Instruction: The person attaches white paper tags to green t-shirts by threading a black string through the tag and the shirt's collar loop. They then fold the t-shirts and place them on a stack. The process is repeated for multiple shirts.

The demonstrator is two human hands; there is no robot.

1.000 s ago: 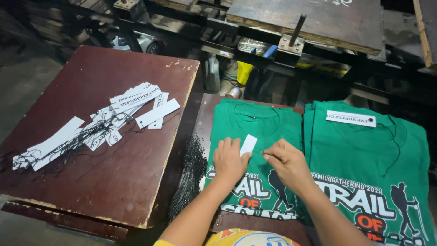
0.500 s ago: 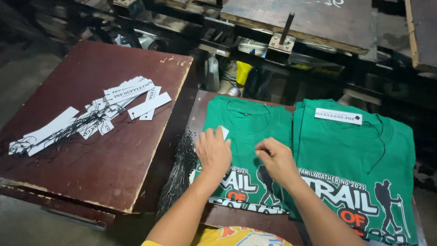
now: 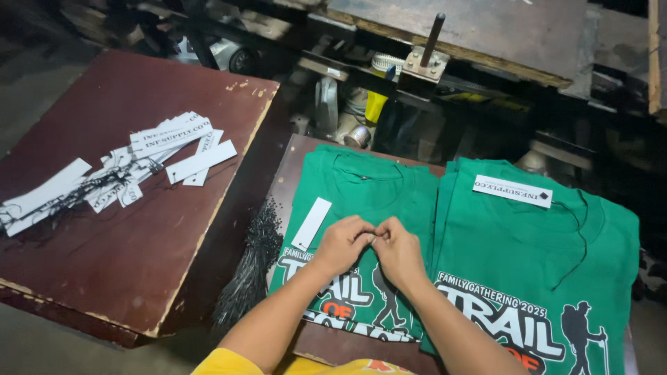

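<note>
two folded green cotton t-shirts with white and orange printed artwork lie side by side on the small dark bench (image 3: 295, 156) in front of the person. the right-hand green t-shirt (image 3: 528, 257) already carries a white rectangular paper tag (image 3: 513, 191) at its collar, a thin dark string running down from it — that one looks finished. the left-hand green t-shirt (image 3: 368, 208) has a blank-faced white paper tag (image 3: 312, 223) lying loose on its chest, just left of the hands, apparently not attached yet.

the left hand (image 3: 342, 243) and the right hand (image 3: 397, 251) meet over the middle of the left shirt, fingertips pinched together and touching. both are closed narrow on something very small between them; it may be a bit of string or a fastener, but it is too small to tell.

a bundle of thin black strings (image 3: 251, 267) hangs over the left edge of the bench, near the left forearm. on the larger reddish-brown wooden board (image 3: 139, 264) further left sits a loose pile of white paper tags (image 3: 132, 167), some with dark strings tangled through them — plenty of tags unused.

judging from this, one shirt is tagged, a second is in hand, and the tag pile suggests more work is left. behind the bench stand dark metal frames and another worn board (image 3: 486, 35).
</note>
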